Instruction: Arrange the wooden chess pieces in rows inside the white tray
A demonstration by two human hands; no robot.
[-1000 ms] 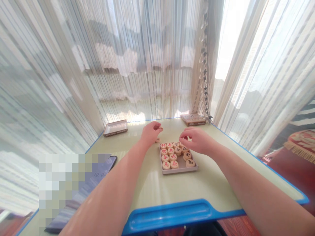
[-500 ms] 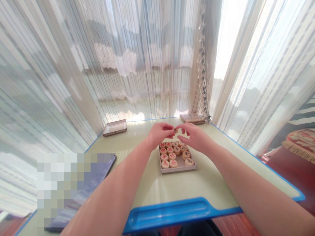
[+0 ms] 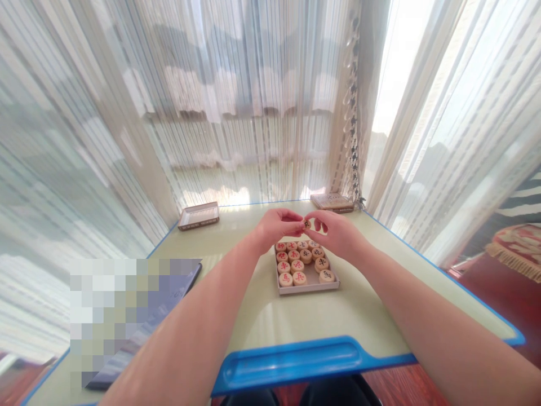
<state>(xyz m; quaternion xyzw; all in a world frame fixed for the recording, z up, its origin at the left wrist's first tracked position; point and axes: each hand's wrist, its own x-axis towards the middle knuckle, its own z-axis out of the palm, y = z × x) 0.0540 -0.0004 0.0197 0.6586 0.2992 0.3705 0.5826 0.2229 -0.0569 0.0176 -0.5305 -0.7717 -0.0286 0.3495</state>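
Above the far edge of a shallow box (image 3: 310, 290), my left hand (image 3: 276, 227) pinches a round Chinese chess piece (image 3: 307, 224) with a dark character on its face. My right hand (image 3: 333, 231) meets it there, thumb and forefinger on the piece's other side. Rows of chess pieces fill much of the box, red-lettered ones such as the near-left piece (image 3: 286, 279) on the left and dark-lettered ones such as the near-right piece (image 3: 326, 276) on the right. Between them a gap shows the box floor.
An open box lid or tray (image 3: 199, 216) lies at the table's far left, and a flat patterned box (image 3: 332, 202) at the far right. A dark flat device (image 3: 160, 316), partly pixelated, rests on the left. A blue pencil groove (image 3: 291, 361) runs along the near edge.
The right thumb and forefinger have closed onto the chess piece, which the left hand alone held before. The piece's lettered face now turns more toward me. The view has shifted slightly.
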